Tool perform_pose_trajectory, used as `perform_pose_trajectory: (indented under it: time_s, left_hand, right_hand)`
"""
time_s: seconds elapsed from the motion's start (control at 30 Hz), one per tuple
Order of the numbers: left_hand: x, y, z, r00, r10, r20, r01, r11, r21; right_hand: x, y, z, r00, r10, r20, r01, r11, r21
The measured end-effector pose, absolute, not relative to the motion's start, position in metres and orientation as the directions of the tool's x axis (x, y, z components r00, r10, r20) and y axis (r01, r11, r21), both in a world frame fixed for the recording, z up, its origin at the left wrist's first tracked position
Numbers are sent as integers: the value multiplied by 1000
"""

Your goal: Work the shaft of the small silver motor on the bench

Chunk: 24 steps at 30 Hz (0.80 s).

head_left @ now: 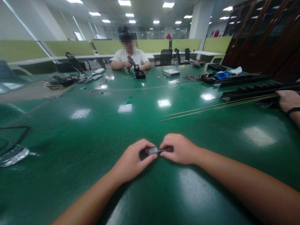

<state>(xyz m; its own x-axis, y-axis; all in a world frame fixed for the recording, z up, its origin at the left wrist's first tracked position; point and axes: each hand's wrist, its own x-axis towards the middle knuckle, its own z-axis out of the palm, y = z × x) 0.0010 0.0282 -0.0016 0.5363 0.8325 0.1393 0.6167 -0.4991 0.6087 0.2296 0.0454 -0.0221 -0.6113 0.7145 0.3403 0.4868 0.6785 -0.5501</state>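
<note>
My left hand (133, 161) and my right hand (179, 149) meet low over the green table (70, 140). Between them lies a small silver cylinder (153, 151) with a dark thin part sticking out to the right. The left fingers pinch the silver end. The right fingers close on the dark end. Both hands rest on the table surface.
Thin brass rods (217, 107) lie to the right, running toward another person's hand (288, 100) at the right edge. Long black trays (253, 90) sit behind them. A person (130, 57) sits across the table with a dark tool. Cables and a clear bag (12, 154) lie at the left.
</note>
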Motion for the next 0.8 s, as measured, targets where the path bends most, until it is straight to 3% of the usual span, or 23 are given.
perform_pose_trajectory:
  time_s: [0.8]
  left_hand:
    - [1, 28, -1, 536, 834, 127, 616, -490, 616]
  right_hand:
    - [238, 46, -20, -608, 724, 326, 515, 672, -532]
